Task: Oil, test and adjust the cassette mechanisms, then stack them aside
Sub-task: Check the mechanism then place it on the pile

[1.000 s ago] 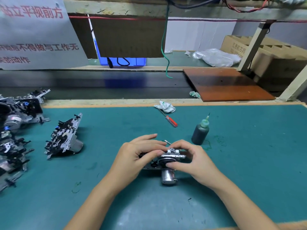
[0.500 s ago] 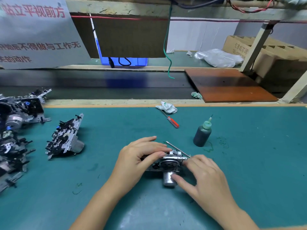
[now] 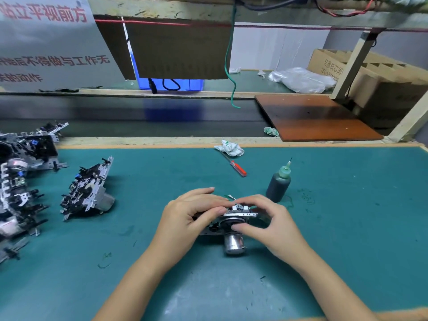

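the left hand (image 3: 187,214) curls over the left end of the mechanism (image 3: 231,222), thumb and fingers pinching its plate from above. the right hand (image 3: 266,218) grips the right end, fingers hooked over the top edge and the thumb pressed against the round wheel on the near face. the mechanism stands on its long edge between both hands, near the middle of the mat (image 3: 347,228), its long axis running left to right and its silver motor (image 3: 232,244) sticking out toward the near edge. both hands are equally close; the wheel lies under the right thumb, so turning it to test the movement looks like that hand's job while the left steadies.

the oil bottle (image 3: 278,185) stands upright just beyond the right hand, toward the far edge. a thin tool tip shows behind the fingers; i cannot tell what it is. the screwdriver (image 3: 236,166) lies farther back, by a crumpled rag (image 3: 230,148) at the far edge. one loose mechanism (image 3: 89,188) leans toward the left edge, and a pile (image 3: 20,181) sits at the left edge, well apart, so stacking would call for a leftward carry.
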The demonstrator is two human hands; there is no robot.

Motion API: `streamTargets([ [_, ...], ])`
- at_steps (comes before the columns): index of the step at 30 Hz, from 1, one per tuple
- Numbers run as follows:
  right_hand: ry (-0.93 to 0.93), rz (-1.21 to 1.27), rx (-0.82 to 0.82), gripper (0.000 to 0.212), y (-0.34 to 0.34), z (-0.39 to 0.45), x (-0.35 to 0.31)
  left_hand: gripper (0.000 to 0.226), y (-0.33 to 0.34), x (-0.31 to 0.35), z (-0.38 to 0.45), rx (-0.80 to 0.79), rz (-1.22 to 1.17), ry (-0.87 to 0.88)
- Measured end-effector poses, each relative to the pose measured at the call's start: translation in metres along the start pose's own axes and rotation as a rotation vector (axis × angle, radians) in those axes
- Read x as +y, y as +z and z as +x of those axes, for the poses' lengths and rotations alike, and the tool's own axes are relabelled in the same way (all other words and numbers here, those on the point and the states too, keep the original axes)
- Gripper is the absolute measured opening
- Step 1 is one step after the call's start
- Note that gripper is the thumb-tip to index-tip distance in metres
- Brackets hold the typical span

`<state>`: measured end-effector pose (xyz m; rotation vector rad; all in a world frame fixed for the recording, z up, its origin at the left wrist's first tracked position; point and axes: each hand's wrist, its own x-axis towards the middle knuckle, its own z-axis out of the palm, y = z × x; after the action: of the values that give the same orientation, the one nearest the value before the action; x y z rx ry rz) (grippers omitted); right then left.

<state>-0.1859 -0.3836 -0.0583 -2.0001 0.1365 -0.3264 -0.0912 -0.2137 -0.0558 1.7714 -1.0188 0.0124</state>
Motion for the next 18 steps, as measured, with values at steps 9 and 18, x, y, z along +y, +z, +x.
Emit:
streamTargets([
  [9, 0.025, 0.156, -0.048, 0.033, -0.0016, 0.0076, 0.0047, 0.024, -0.0006, -0.0035, 0.0016, -0.021, -0.020, 0.024],
  [18, 0.034, 0.137, -0.077, 0.033, 0.0000, 0.0055, 0.0053, 0.017, 0.0000, -0.0012, 0.0021, -0.011, -0.027, 0.024],
])
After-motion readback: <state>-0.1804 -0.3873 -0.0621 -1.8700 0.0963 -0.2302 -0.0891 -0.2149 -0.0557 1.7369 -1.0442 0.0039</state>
